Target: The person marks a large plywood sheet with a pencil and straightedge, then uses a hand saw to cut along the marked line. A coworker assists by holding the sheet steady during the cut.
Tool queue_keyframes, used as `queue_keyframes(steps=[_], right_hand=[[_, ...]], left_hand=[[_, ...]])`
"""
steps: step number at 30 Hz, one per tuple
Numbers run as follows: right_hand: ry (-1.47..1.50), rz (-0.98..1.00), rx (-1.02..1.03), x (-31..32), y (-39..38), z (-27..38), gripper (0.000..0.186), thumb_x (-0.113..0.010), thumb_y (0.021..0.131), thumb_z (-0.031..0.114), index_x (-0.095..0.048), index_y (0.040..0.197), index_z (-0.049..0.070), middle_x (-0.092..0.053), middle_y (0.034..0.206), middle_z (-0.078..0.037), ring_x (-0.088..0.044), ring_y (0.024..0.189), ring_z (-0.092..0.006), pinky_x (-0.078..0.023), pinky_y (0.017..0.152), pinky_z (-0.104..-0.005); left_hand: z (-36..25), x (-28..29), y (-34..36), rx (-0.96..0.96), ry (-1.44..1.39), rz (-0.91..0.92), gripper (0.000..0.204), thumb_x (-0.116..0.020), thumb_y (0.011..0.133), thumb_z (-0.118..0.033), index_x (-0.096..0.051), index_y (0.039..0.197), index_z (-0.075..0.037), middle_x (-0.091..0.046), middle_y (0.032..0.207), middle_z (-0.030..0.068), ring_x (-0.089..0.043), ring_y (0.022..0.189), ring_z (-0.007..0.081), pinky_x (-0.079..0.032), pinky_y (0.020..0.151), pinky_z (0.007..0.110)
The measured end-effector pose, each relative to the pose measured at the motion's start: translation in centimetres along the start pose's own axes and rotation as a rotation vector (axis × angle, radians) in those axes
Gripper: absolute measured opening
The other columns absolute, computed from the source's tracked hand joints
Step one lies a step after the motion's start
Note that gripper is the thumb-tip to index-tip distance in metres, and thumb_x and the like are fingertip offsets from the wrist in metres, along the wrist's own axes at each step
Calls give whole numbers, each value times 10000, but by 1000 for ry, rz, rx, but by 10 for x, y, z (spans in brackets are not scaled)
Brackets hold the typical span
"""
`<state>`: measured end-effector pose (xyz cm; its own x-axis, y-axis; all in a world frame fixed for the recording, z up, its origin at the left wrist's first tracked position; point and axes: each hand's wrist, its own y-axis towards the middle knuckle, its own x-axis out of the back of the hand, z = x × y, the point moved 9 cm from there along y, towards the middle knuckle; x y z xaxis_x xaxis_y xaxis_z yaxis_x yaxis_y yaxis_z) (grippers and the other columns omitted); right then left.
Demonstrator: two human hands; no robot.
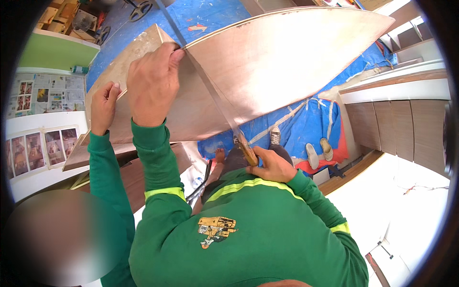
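Note:
My right hand (272, 163) is wrapped round the wooden handle of a handsaw (210, 86), low in front of my body. The long blade slants up and left across a large plywood sheet (291, 55) and reaches past its far edge. My left hand (155, 83) is closed on the sheet's far edge, its thumb and fingers just left of the blade. Farther left, a co-worker's hand (104, 107) in a green sleeve grips the sheet's left edge. My palm hides where my left fingertips meet the wood.
A blue tarp (277, 126) covers the floor, with loose shoes (319, 152) on it to the right. Wood-grain cabinets (397, 126) stand at the right. Newspaper sheets (45, 93) hang on the left wall. The co-worker (112, 191) is close by on my left.

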<state>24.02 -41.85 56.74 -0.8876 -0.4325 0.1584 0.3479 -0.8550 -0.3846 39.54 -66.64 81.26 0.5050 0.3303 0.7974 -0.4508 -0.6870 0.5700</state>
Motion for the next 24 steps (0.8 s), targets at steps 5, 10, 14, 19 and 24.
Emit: queue_keyframes(steps=[5,10,14,19,24], right_hand=[[66,-275,65,-8,-23,17,626,-785,974,263,-462,1434,-14,-735,1095,-282,-745,1028,-432,-570,888,-496],[-96,-254,-12,-22,-55,39,867,-736,1009,221,-242,1686,-1,-692,1319,-320,-736,1115,-490,-597,944,-490],[-101,-473,258,-21,-85,81,788,-724,1022,208,-324,1673,14,-666,1423,-296,-724,1158,-495,-593,966,-483],[-110,-631,441,-26,-108,117,717,-699,1050,193,-366,1663,25,-642,1448,-303,-730,1135,-495,-593,946,-471],[51,-586,319,-32,-106,112,660,-670,1075,184,-387,1653,35,-689,1302,-326,-753,1037,-484,-591,860,-472]], left_hand=[[1,-14,4,-51,-93,-51,180,-641,1108,-279,-594,1145,-109,-782,942,138,-753,807,389,-565,669,488],[8,-22,10,-38,-175,61,292,-629,1116,-248,-546,1364,-119,-799,1032,151,-765,819,386,-588,687,477],[-1,-10,6,-162,-326,119,536,-619,1109,-212,-450,1617,-209,-781,1040,185,-748,836,414,-593,729,477],[5,-29,9,-204,-118,455,721,-721,1014,-210,-434,1663,-342,-759,1036,231,-725,896,465,-587,814,516],[-4,-27,16,-267,-10,357,661,-794,943,-378,-567,1556,-277,-775,1076,234,-742,981,463,-580,873,542]])
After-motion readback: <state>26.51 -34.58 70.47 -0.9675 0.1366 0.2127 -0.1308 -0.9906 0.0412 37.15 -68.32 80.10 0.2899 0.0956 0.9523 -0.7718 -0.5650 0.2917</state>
